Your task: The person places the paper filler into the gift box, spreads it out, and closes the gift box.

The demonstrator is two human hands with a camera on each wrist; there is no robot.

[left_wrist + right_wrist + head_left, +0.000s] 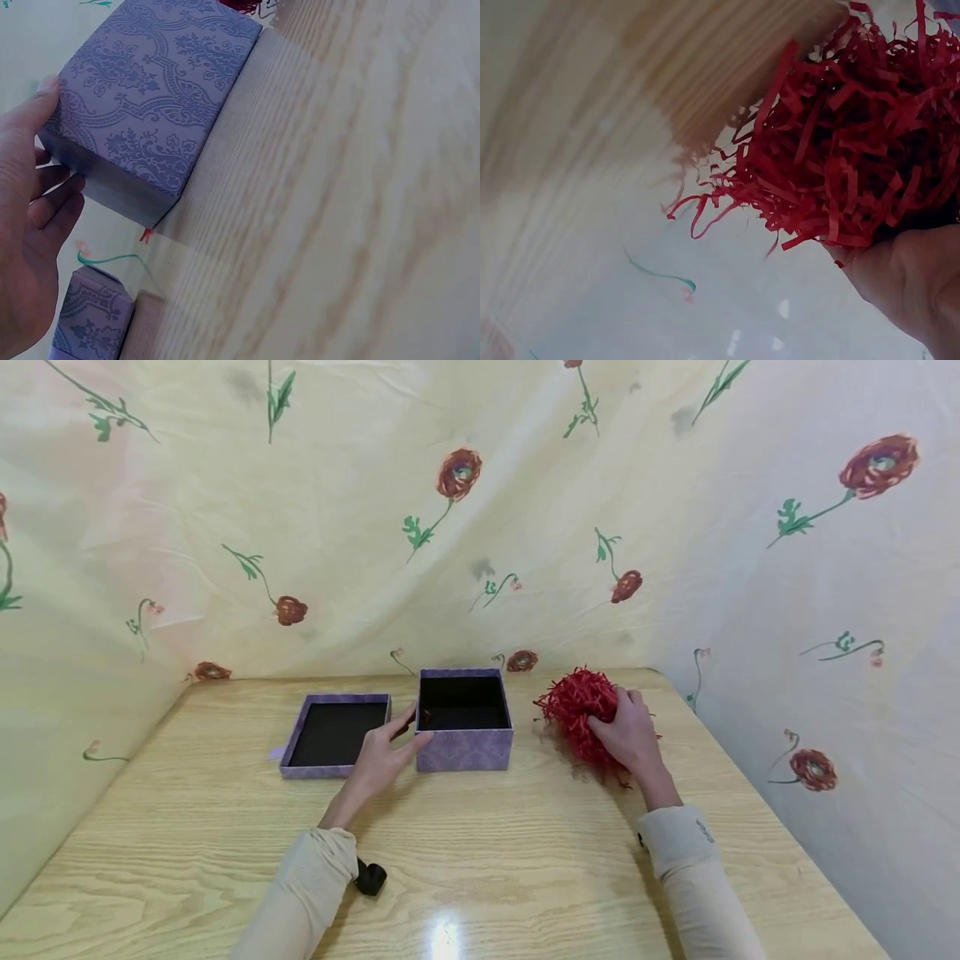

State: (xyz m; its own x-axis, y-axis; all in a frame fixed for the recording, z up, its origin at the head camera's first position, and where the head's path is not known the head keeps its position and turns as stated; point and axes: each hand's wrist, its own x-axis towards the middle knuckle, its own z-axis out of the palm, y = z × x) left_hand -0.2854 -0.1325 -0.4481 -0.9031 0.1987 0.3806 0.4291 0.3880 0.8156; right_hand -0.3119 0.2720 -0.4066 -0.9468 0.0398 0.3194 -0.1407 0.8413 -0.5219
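The bundle of red shredded paper (576, 714) sits on the wooden table (525, 868), just right of the open purple gift box (465, 720). The right hand (630, 731) rests on the bundle's right side with its fingers curled into the strands, gripping a clump; the wrist view shows loose red strips trailing out beyond the palm. The left hand (382, 756) lies against the box's left front corner with fingers straight and relaxed, the thumb touching the patterned wall, steadying it rather than holding it. To the left of that hand lies the box's lid (333, 735), turned inside up, its dark lining showing. A flowered cloth (480, 527) hangs behind and beside the table.

The paper is springy and loosely tangled, so a lift would likely shed strands across the table or leave part of the bundle behind. The box is light; with only flat fingers against it, a brush from the right hand could slide or tip it.
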